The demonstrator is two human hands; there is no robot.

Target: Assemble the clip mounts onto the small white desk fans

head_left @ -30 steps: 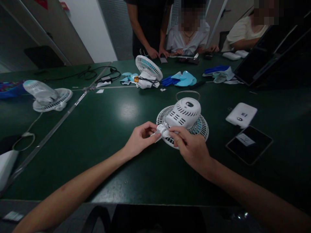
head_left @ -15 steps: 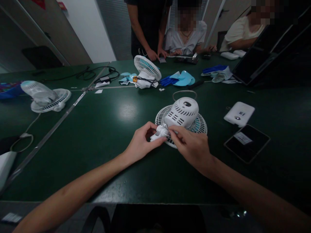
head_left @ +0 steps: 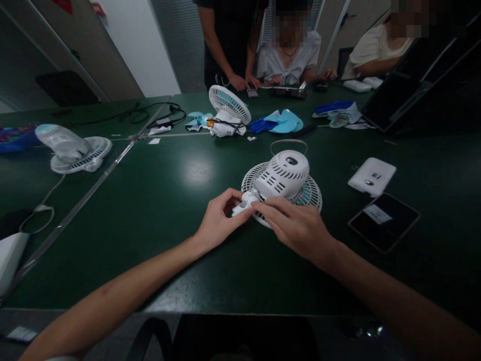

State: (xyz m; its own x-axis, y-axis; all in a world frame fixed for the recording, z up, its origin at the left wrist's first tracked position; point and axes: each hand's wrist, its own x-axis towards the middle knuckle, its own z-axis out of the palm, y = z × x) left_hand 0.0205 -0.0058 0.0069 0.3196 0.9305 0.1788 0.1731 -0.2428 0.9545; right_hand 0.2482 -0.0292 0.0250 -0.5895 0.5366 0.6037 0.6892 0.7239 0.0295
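A white fan (head_left: 282,173) lies face down in front of me, its grille (head_left: 313,193) on the table and its slotted motor housing on top. At its near left side is a small white clip-like bracket (head_left: 245,200). My left hand (head_left: 221,216) is closed around this bracket, with thumb and fingers on opposite sides. The fingers of my right hand (head_left: 295,220) are pressed together on the bracket's right end, close to the housing. Whatever small part may lie under those fingertips is hidden.
Another white fan (head_left: 71,148) lies on the left, and a third (head_left: 228,111) stands at the back beside light blue blades (head_left: 287,121). A white device (head_left: 373,175) and a dark tablet (head_left: 384,222) lie on the right. Co-workers are across the green table (head_left: 150,215).
My right hand's fingertips have shifted slightly left and down, from the joint by the housing onto the bracket. My left hand keeps its hold. The view has moved a little.
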